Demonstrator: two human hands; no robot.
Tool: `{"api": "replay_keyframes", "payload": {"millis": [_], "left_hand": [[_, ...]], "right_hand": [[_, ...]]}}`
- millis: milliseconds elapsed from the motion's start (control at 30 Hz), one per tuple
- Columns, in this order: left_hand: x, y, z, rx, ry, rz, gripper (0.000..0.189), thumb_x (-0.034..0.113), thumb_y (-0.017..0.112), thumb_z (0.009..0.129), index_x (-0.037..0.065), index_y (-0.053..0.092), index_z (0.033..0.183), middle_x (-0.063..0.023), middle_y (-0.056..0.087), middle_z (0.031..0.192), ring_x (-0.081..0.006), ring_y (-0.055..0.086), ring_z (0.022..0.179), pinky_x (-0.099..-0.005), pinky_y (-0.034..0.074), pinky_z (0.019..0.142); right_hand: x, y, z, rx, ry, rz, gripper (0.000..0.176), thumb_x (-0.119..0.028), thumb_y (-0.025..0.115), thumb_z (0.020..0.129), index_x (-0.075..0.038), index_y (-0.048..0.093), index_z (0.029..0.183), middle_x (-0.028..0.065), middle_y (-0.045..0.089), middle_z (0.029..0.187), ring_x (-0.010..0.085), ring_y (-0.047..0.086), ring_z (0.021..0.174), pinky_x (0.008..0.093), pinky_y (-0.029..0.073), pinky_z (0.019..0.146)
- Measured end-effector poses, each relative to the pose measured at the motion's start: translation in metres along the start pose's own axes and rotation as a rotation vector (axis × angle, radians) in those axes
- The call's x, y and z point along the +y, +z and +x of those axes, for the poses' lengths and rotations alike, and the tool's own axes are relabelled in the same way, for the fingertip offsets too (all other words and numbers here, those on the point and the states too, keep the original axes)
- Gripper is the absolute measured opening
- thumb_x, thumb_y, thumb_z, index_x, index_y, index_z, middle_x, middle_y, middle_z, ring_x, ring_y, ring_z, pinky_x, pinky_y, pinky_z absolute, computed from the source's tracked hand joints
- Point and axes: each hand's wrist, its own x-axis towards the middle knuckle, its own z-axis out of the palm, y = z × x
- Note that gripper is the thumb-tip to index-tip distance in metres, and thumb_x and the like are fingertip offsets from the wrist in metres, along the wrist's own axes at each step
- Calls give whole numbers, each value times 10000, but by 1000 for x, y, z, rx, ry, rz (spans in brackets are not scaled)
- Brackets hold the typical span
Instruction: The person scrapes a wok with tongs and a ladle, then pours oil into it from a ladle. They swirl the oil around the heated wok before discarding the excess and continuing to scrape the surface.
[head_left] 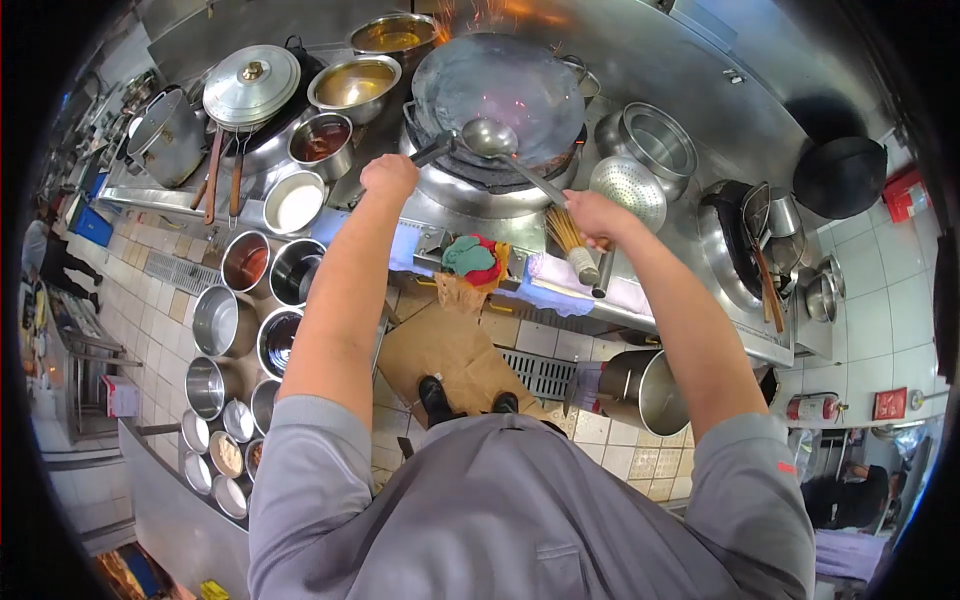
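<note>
My left hand (389, 176) is closed round the handle of the large round wok (490, 85), which sits tilted over the burner. In my right hand (600, 218) are the ladle and a bamboo brush (573, 245), gripped together. The bowl of the ladle (489, 137) rests at the wok's near edge. Sparks and orange flame show behind the wok. Right of it, a perforated strainer (628, 192) lies beside a metal pot (658, 140).
Metal bowls of liquid (354, 86) and a lidded pot (251, 86) stand left. Cloths (470, 258) hang at the counter's front. Several pots (222, 320) stand lower left; a tall pot (660, 392) stands lower right. A person (60, 255) is far left.
</note>
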Motion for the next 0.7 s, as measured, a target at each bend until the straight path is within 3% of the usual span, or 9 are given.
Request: {"api": "replay_keyframes", "payload": {"millis": [33,167,333,400,600,667,700], "left_hand": [[0,1,1,19,5,-1,443,434,499,818,59,604,1029,-160,593,1050,-304,567,996,-401,461,823],[1,18,2,20,-7,-48,418,420,511,815,72,607,1026,-159,592,1051,-304,563,1004,-402,458,831],[3,5,0,-14,3,-44,419,417,511,815,76,604,1039,-153,587,1067,-303,562,1007,-394,456,837],[4,4,0,-21,8,-39,422,418,509,816,74,602,1044,-149,585,1073,-303,561,1007,-390,455,837],[4,5,6,-43,-2,-14,427,420,508,817,74,600,1049,-144,583,1080,-298,559,1012,-390,455,835],[3,5,5,-20,8,-27,425,422,510,816,77,602,1047,-140,584,1079,-295,559,1012,-390,454,835],[2,6,5,-23,5,-29,425,422,510,816,77,602,1047,-140,584,1079,-295,559,1012,-390,454,835]], "right_hand": [[-12,-18,-15,-56,148,162,396,-214,370,892,-198,357,1287,62,494,591,143,459,400,299,396,344],[-20,-64,-29,58,136,200,439,-253,329,911,-192,282,1344,31,428,532,119,414,369,272,361,315],[-22,-37,-35,278,75,-6,421,-222,331,912,-148,293,1324,112,544,641,213,532,440,350,408,335],[1,-13,-19,71,39,-255,429,-208,342,907,-154,284,1328,124,557,635,239,557,459,385,410,340],[-17,-58,-33,80,149,66,400,-170,356,898,-107,363,1293,147,625,776,262,552,455,361,468,446],[-16,-32,-34,328,-22,-128,404,-189,353,906,-122,345,1304,146,621,759,266,561,466,374,470,438],[-3,-15,-25,320,-2,-221,407,-202,354,909,-124,337,1308,145,626,781,281,573,484,384,479,450]]}}
